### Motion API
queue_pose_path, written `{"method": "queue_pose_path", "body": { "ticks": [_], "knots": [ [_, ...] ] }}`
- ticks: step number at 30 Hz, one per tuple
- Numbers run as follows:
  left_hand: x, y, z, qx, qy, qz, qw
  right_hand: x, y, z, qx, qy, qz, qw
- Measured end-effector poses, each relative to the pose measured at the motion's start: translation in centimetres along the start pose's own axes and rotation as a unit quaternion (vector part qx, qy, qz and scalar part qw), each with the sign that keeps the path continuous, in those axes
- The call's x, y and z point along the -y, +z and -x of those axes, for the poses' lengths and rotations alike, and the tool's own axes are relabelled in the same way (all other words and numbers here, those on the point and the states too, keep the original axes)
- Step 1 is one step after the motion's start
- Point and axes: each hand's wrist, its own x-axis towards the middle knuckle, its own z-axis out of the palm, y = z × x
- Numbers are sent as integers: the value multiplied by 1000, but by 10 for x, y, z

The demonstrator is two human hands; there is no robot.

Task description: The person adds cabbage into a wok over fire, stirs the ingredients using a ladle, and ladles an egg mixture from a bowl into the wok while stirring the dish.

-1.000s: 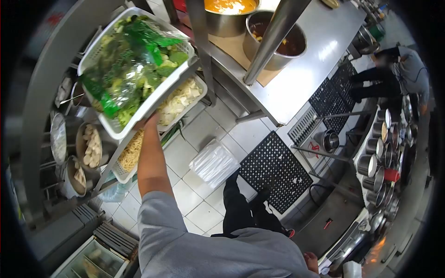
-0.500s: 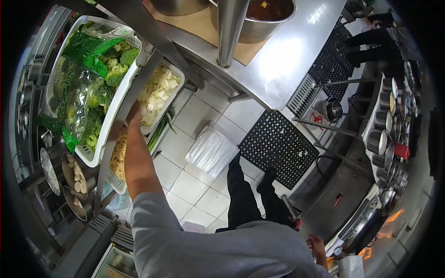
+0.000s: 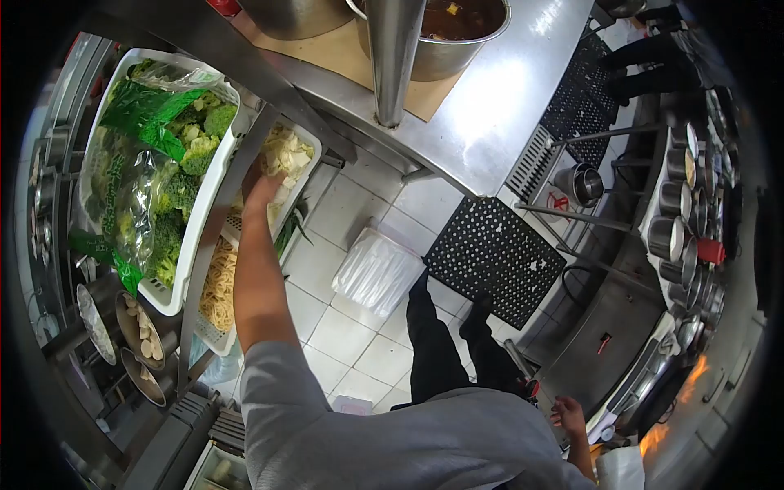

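My left hand (image 3: 263,186) reaches under a metal shelf rail into a white basket (image 3: 317,155) of chopped pale cabbage (image 3: 287,155). Its fingers are partly hidden by the rail and the cabbage, so their grip does not show. Beside that wrist, a white basket holds yellow noodles (image 3: 219,286). On the shelf above sits a white basket (image 3: 167,302) of broccoli (image 3: 196,155), partly covered by a clear and green plastic bag (image 3: 135,163). My right hand (image 3: 569,414) hangs low on the right, empty, its fingers loosely bent and apart.
A steel table (image 3: 482,122) carries a pot (image 3: 469,57) of brown liquid. Stacked white plastic (image 3: 377,273) and a black perforated mat (image 3: 494,257) lie on the tiled floor. Several pans (image 3: 670,237) line the right, near flames (image 3: 694,380). Another person's legs (image 3: 653,69) show at upper right.
My left hand has shifted right, further over the chopped cabbage. My right hand has risen slightly and its fingers have spread. The view has shifted a little.
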Motion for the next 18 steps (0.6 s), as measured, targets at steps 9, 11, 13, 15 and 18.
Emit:
{"method": "queue_pose_path", "body": {
  "ticks": [9, 11, 13, 15, 18],
  "knots": [
    [94, 56, -40, -31, -47, 28, 998, -1, -3, 3, -20, -8, -20, 1000],
    [95, 27, -36, -53, -15, -49, 997, -8, -2, 3, -16, 2, -18, 1000],
    [91, -5, -31, -62, -39, -54, 996, -18, -1, -5, -1, 8, -24, 1000],
    [90, -26, -23, -68, -64, -45, 995, -26, 2, -11, 12, 4, -31, 999],
    [92, -40, -8, -60, -87, -37, 994, -8, 9, -14, 17, -16, -45, 999]
  ]
}}
